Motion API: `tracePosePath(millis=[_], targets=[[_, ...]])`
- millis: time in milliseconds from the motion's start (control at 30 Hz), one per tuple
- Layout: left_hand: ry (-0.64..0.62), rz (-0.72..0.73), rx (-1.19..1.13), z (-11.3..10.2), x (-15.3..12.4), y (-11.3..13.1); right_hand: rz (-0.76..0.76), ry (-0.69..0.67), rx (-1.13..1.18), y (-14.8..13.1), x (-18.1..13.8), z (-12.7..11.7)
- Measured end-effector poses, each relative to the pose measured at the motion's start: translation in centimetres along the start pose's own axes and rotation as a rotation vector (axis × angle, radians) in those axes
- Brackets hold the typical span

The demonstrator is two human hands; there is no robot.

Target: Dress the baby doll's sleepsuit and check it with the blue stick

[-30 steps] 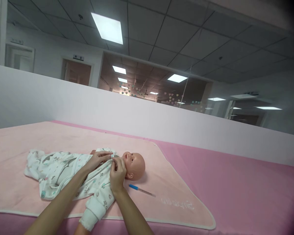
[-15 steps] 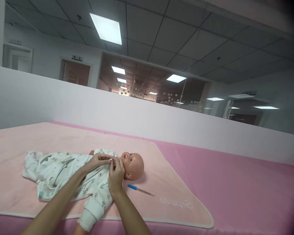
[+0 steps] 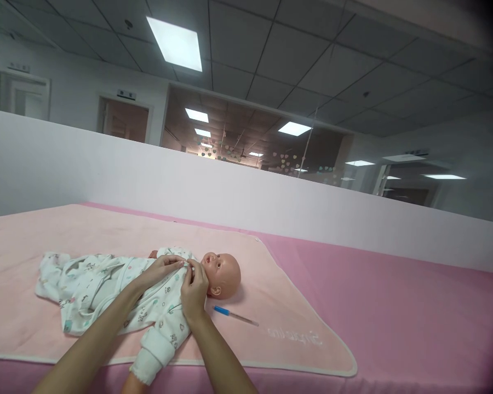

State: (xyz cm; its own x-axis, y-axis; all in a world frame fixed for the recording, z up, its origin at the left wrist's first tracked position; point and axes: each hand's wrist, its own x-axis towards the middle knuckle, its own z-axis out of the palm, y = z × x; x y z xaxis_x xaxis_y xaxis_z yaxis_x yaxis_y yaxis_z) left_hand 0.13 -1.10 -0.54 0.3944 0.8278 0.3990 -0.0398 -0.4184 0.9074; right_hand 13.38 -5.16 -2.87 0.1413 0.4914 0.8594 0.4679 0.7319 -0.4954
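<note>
A bald baby doll (image 3: 225, 276) lies on its back, head to the right, dressed in a white printed baby garment (image 3: 160, 306). At the garment's neck, just below the doll's chin, my two hands meet. My left hand (image 3: 164, 269) has its fingers pinched on the garment's edge from the left. My right hand (image 3: 195, 287) is curled, with thumb and fingertips pinching the same edge close to the left fingertips. Whatever fastening lies between the fingertips is too small to make out. One cuffed sleeve (image 3: 152, 353) reaches toward me between my forearms.
A thermometer-like clear stick with a blue end (image 3: 235, 316) lies right of my right wrist. Under the doll spreads a pale pink blanket (image 3: 287, 306) with white edging, on a darker pink padded surface (image 3: 394, 317). A white low wall (image 3: 230, 189) with glass above stands behind.
My fingertips have drawn slightly closer together at the neck edge, both hands still pinching it. The view has shifted a little; the doll and the stick stay put.
</note>
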Motion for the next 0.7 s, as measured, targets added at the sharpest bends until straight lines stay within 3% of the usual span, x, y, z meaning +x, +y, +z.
tracePosePath(millis=[233,400,700], targets=[[0.076,-0.025,-0.022,0.1,-0.2,0.3,-0.017,-0.010,-0.006,0.1,0.0,0.0],[0.021,-0.037,-0.090,-0.2,0.0,-0.4,-0.021,-0.017,-0.022,0.3,-0.1,0.2],[0.054,-0.049,-0.140,-0.2,0.1,-0.8,-0.026,-0.027,-0.032,0.3,-0.1,0.1]])
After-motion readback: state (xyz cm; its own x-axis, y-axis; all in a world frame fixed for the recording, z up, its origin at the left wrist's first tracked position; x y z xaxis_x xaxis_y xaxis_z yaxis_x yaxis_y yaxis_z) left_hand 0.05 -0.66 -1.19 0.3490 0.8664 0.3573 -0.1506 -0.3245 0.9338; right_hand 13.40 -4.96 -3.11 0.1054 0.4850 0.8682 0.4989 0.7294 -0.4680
